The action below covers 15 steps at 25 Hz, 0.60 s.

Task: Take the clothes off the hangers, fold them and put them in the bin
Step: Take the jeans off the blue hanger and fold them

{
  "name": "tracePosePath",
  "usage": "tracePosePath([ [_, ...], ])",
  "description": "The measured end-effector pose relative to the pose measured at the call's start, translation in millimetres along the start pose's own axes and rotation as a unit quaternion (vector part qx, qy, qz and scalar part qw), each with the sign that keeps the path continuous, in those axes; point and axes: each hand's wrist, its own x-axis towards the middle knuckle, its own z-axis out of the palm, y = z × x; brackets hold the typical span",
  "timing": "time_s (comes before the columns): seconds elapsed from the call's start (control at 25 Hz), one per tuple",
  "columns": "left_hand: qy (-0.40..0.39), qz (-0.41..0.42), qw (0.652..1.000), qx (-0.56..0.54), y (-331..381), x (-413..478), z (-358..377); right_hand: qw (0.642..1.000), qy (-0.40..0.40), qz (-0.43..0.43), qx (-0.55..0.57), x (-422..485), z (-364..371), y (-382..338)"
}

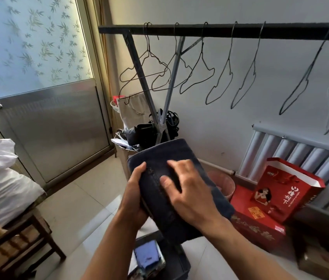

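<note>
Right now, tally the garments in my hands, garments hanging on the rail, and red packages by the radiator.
Garments in hands: 1, folded dark denim, gripped by the left hand, right hand on top.
Garments on the rail: 0, hangers bare.
Red packages: 2, gift bag and box.
Total: 3.

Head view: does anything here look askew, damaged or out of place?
Nothing looks damaged or spilled. The only oddity is that the leftmost wire hangers on the rail overlap in a tangle against the rack's slanted braces, while the others hang apart. The left hand grips the folded dark garment; the right hand rests on top.
</note>
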Motion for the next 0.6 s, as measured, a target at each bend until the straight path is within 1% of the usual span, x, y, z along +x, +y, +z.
tracePosePath([
  [0.08,0.007,0.006,1.000,0.006,11.9,-0.1,-17.2,0.995,0.073,0.046,-0.044,17.1,7.5,7.3],
  [0.12,0.009,0.013,1.000,0.006,18.5,-0.4,-25.7,0.991,0.083,0.075,-0.067,26.5,13.6,13.5],
  [0.16,0.011,0.018,1.000,0.006,25.1,-0.4,-32.3,0.990,0.063,0.115,-0.060,34.3,16.8,15.2],
  [0.2,0.015,0.022,1.000,0.003,31.7,1.7,-42.2,0.987,0.024,0.156,-0.006,43.0,23.1,16.6],
  [0.24,0.013,0.027,1.000,-0.007,38.3,5.0,-52.7,0.976,-0.019,0.197,0.088,51.1,29.0,12.8],
  [0.28,0.012,0.030,0.999,-0.016,43.7,7.3,-61.4,0.946,-0.068,0.238,0.211,55.1,31.1,5.9],
  [0.32,0.010,0.033,0.999,-0.026,49.7,10.4,-70.3,0.895,-0.115,0.276,0.332,58.9,33.8,-2.6],
  [0.36,0.008,0.033,0.999,-0.032,53.4,14.1,-77.7,0.841,-0.142,0.303,0.426,62.0,37.9,-8.6],
  [0.4,0.013,0.027,0.999,-0.033,57.0,18.5,-85.7,0.799,-0.160,0.319,0.484,64.1,45.6,-6.9],
  [0.44,0.023,0.019,0.999,-0.037,61.6,25.1,-96.2,0.771,-0.176,0.327,0.517,68.3,56.8,-5.6],
  [0.48,0.037,0.013,0.999,-0.031,64.9,29.4,-103.3,0.760,-0.185,0.321,0.534,69.2,65.3,-2.4],
  [0.52,0.052,0.006,0.998,-0.017,69.7,35.5,-112.9,0.757,-0.187,0.313,0.543,74.3,76.2,1.1],
  [0.6,0.094,-0.012,0.995,0.034,76.4,51.3,-130.7,0.776,-0.164,0.302,0.529,87.1,100.9,12.8],
])
